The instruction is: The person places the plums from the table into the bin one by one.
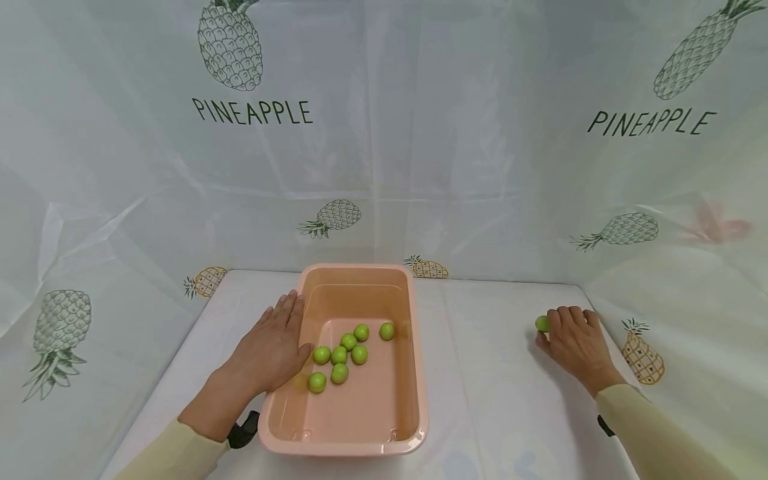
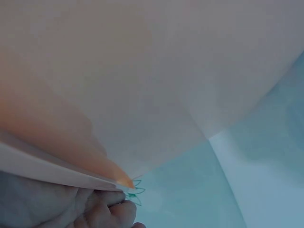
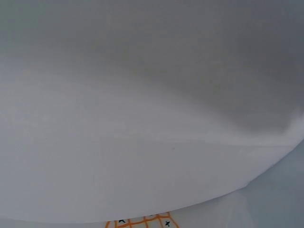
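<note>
My left hand (image 1: pixel 270 350) rests along the left rim of a pink plastic basin (image 1: pixel 417 373), fingers straight and thumb over the edge. In the left wrist view, part of that hand (image 2: pixel 71 204) shows beneath the rim. Several small round green fruits (image 1: pixel 339 373) lie on the basin's floor, mostly grouped left of its middle. Far to the right, my right hand (image 1: pixel 576 340) pinches another green fruit (image 1: pixel 542 324) just above or on the table; which one I cannot tell. The right wrist view shows neither that hand nor the fruit.
The table (image 1: pixel 480 373) has a white cover, and the basin stands left of its middle. Behind and at both sides hangs a pale sheet (image 1: pixel 456 133) with pineapple prints. The table's right edge (image 1: pixel 609 333) runs close by my right hand.
</note>
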Demonstrator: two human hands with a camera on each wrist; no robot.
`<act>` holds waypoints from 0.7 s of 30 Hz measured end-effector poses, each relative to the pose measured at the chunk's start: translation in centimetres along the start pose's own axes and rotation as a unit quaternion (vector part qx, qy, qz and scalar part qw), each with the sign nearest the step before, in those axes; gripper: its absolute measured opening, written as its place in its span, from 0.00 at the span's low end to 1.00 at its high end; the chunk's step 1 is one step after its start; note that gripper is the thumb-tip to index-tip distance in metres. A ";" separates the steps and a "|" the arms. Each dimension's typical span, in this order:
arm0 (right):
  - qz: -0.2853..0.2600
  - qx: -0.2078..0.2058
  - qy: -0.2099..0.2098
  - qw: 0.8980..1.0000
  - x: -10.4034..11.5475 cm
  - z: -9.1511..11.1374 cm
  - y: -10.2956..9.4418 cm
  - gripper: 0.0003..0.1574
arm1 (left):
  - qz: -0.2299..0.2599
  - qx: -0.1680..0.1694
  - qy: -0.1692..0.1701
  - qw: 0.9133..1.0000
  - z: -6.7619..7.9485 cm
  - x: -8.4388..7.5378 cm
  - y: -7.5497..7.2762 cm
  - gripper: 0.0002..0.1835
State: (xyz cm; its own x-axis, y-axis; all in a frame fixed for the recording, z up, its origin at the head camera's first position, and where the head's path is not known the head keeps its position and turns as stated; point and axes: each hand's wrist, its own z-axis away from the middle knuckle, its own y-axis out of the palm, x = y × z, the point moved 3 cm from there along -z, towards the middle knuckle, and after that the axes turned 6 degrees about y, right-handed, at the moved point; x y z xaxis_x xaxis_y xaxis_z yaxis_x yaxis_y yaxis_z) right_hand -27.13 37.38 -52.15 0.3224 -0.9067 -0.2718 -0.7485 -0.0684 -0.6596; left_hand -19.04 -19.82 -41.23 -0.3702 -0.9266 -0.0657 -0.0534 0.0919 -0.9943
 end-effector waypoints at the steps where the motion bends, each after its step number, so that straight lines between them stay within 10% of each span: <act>1: -0.003 -0.004 -0.001 1.000 0.3 -0.3 0.0 0.28 | -0.001 0.000 0.000 1.000 0.0 0.0 0.0 0.47; 21: -0.062 -0.015 -0.001 0.998 8.6 -7.2 -1.6 0.32 | -0.012 -0.002 0.006 1.000 0.1 0.1 -0.3 0.46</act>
State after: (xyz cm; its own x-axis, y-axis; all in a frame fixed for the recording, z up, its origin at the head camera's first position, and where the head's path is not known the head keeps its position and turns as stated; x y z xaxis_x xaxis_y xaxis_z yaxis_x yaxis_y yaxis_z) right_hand -27.33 26.69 -48.39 0.4147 -0.8897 -0.1910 -0.7203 -0.1927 -0.6664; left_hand -18.92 -19.96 -40.97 -0.3806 -0.9239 -0.0398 -0.0659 0.0700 -0.9954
